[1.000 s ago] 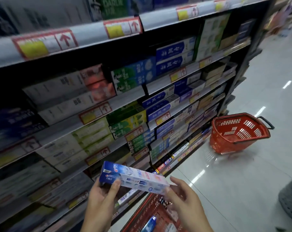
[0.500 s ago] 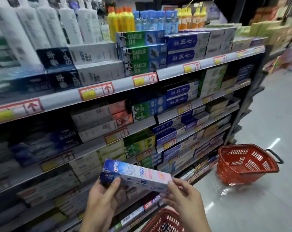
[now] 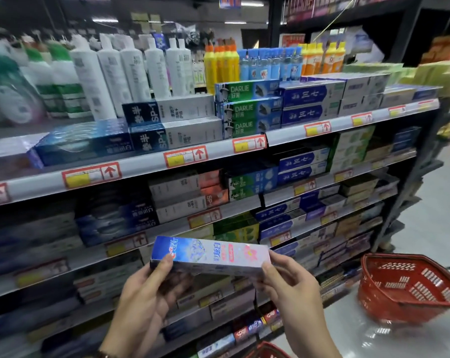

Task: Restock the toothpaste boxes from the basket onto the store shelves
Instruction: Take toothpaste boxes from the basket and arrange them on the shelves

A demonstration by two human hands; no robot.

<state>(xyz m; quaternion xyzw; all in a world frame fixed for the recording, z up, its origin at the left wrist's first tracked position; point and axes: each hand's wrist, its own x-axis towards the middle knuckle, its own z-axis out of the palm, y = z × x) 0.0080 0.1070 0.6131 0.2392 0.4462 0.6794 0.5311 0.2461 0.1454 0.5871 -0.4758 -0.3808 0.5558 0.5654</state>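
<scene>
View lifted since before, bottles [image 3: 110, 73] now showing, one toothpaste box [image 3: 211, 255] still before the shelves [image 3: 141, 171], left hand [image 3: 146, 298] and right hand [image 3: 293, 288] clamped on its ends, one red basket [image 3: 409, 288] on the floor, second basket [image 3: 266, 351] below, three stacked DARLIE boxes [image 3: 247, 109] at the top shelf's front edge.

White btls [image 3: 110, 73], yellow btls [image 3: 220, 68], blue btls [image 3: 270, 64] in a row up top; pale floor [image 3: 438, 215] at right.

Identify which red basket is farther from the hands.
The red basket on the floor at right, past the right hand; the other basket only peeks in at the bottom edge.
</scene>
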